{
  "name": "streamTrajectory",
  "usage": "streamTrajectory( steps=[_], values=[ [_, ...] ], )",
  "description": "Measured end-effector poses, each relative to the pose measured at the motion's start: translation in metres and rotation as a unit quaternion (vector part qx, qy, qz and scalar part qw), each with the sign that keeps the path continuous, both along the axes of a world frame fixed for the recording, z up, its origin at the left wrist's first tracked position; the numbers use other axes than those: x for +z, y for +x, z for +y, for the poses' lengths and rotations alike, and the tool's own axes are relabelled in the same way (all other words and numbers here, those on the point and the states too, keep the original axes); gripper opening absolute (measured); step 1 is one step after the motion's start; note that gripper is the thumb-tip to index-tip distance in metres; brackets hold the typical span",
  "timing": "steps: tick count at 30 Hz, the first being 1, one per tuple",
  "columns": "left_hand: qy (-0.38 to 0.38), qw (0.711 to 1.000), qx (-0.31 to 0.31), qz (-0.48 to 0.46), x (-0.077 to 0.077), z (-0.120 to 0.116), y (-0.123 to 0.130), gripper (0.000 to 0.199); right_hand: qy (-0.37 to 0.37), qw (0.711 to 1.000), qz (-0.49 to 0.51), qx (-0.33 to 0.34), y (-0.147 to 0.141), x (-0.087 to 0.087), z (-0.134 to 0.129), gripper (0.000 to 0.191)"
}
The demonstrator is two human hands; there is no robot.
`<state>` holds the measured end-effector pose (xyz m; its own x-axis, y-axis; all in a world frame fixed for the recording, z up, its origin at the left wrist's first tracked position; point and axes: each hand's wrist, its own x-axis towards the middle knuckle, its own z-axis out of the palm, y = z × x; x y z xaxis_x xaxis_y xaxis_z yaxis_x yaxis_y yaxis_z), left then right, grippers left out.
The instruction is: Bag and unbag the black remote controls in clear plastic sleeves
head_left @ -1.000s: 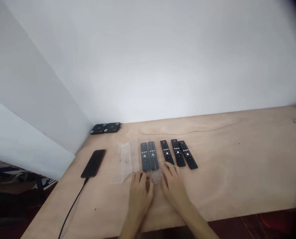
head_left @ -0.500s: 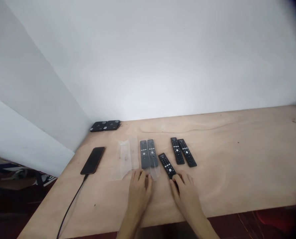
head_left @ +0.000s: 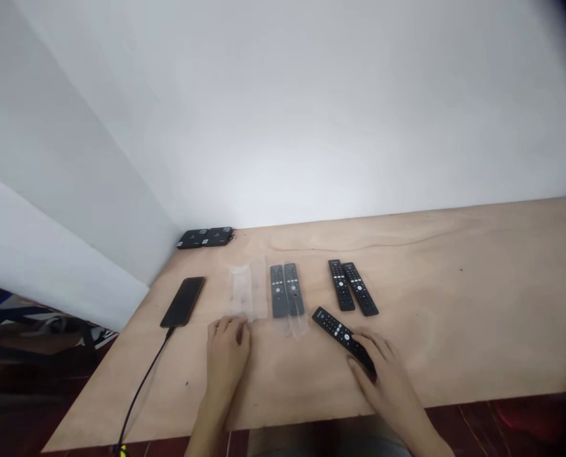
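Slanting remote [head_left: 342, 337], top end away-left, in right fingers [head_left: 366, 345]

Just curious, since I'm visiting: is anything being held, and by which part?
The right grip holds a black remote by its near end; the left grip shows nothing held.

On the table [head_left: 454, 317], 2 sleeved remotes [head_left: 292, 287] lie right of the phone [head_left: 183, 301], left of 2 bare remotes [head_left: 342, 289]
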<state>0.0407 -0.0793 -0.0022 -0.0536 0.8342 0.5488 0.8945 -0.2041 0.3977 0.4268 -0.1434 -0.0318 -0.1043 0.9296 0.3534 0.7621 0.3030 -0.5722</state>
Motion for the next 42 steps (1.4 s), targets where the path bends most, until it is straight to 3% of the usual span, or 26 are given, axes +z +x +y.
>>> streamTrajectory(
  steps=[4,9,14,19,23,28,35,42],
  values=[
    [0.001,1.0,-0.007,0.0,0.007,-0.006,-0.001,0.019,-0.03,0.999,0.014,0.025,0.008,0.002,0.003,0.042],
    [-0.033,0.997,-0.05,-0.053,0.013,-0.037,0.04,0.013,-0.068,0.996,0.04,0.03,0.019,0.011,0.003,0.064],
    [-0.185,0.968,-0.113,-0.127,0.018,-0.073,0.104,0.016,-0.089,0.992,0.061,0.06,0.032,0.026,0.008,0.066],
    [-0.305,0.924,-0.118,-0.201,0.026,-0.079,0.145,0.021,-0.113,0.982,0.098,0.114,0.051,0.039,0.007,0.071],
    [-0.322,0.901,-0.11,-0.268,0.028,-0.072,0.154,0.021,-0.149,0.963,0.142,0.171,0.065,0.05,0.003,0.077],
    [-0.305,0.902,-0.118,-0.281,0.03,-0.07,0.157,0.02,-0.176,0.943,0.152,0.239,0.069,0.058,0.007,0.083],
    [-0.283,0.915,-0.093,-0.273,0.034,-0.076,0.162,0.027,-0.189,0.939,0.146,0.248,0.066,0.059,0.007,0.092],
    [-0.283,0.926,-0.116,-0.221,0.045,-0.084,0.17,0.028,-0.198,0.94,0.131,0.246,0.066,0.059,0.01,0.089]
  ],
)
